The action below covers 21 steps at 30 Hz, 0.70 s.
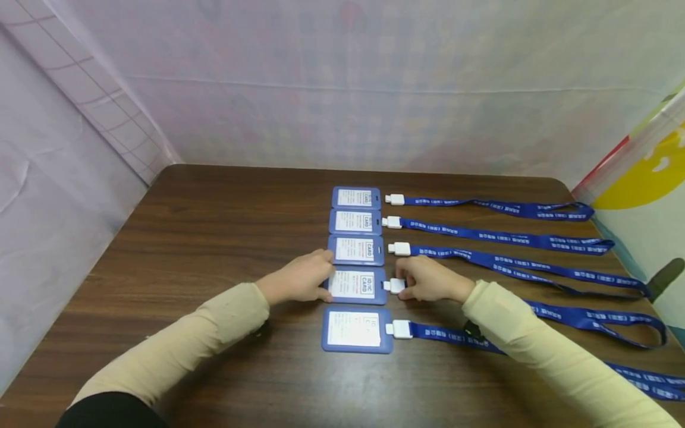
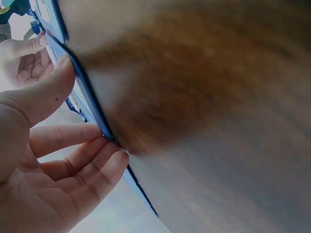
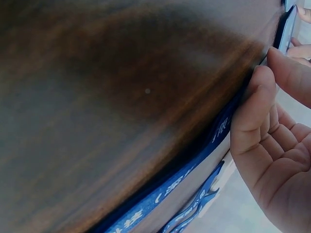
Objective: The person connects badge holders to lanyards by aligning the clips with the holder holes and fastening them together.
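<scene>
Your left hand [image 1: 299, 278] grips the second-nearest badge [image 1: 353, 285], midway between the worktop's [image 1: 230, 232] side edges; right hand [image 1: 432, 279] pinches a white clip [image 1: 397, 286]. Badge: likely light, stiff, slick; hold edges. Lanyard [image 1: 578, 316]: probably limp, take the clip.

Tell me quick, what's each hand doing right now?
Left hand: closed, gripping the left end of the second-nearest blue rectangular plastic card holder.
Right hand: closed, pinching the white rectangular plastic clip of a flat blue lanyard.
</scene>
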Available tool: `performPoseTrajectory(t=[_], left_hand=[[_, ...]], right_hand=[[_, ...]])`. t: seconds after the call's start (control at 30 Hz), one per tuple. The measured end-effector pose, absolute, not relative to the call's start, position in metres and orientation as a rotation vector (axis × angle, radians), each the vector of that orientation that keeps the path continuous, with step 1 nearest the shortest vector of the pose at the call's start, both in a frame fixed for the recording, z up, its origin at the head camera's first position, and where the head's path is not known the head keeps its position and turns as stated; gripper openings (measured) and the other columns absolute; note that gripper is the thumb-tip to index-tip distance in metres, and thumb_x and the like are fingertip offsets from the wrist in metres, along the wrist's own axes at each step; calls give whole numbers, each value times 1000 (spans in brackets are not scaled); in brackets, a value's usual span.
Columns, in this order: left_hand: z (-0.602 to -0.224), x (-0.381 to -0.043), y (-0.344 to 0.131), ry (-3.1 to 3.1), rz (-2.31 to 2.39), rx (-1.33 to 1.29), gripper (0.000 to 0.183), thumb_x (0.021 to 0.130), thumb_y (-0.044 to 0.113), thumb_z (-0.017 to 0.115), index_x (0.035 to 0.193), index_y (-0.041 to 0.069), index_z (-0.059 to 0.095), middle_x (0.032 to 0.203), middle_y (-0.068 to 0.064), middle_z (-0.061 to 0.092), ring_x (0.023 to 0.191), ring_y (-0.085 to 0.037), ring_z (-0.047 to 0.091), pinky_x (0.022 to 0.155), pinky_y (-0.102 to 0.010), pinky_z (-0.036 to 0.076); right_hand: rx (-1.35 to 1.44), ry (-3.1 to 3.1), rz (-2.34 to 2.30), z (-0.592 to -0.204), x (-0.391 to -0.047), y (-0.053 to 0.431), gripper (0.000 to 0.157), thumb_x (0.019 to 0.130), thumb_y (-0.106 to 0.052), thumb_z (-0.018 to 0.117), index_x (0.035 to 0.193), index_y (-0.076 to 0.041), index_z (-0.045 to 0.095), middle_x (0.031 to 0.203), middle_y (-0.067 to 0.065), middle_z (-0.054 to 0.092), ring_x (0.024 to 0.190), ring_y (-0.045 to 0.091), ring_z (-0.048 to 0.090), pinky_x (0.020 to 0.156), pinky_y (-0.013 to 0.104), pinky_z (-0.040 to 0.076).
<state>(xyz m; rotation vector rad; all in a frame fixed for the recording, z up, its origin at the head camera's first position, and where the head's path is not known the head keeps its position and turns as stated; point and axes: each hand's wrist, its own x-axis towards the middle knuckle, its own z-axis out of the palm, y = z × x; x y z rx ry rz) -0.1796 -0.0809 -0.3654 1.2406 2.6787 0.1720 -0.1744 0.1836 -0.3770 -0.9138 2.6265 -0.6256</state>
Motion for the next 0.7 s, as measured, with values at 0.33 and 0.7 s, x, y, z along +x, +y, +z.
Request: performPoseTrajectory(t=[0.33,0.7], left_hand=[[-365,-181,-80,2673,156,1240,35,68,32,79,83,1,67,84,-6,49,78,-19,46,70,-33,44],[-367,-180,-80,2677,154,1236,35,69,31,78,83,1,67,84,-6,49,77,-18,45,69,-32,44]], right_hand=[[-896,2618,-627,-376,-175,183,22,70,-11,76,78,-8,55,58,-5,49,50,8,45,48,24,38],[-876,2612,-622,-376,-175,182,22,71,-12,76,79,-9,56,59,-5,49,51,8,45,48,24,39]])
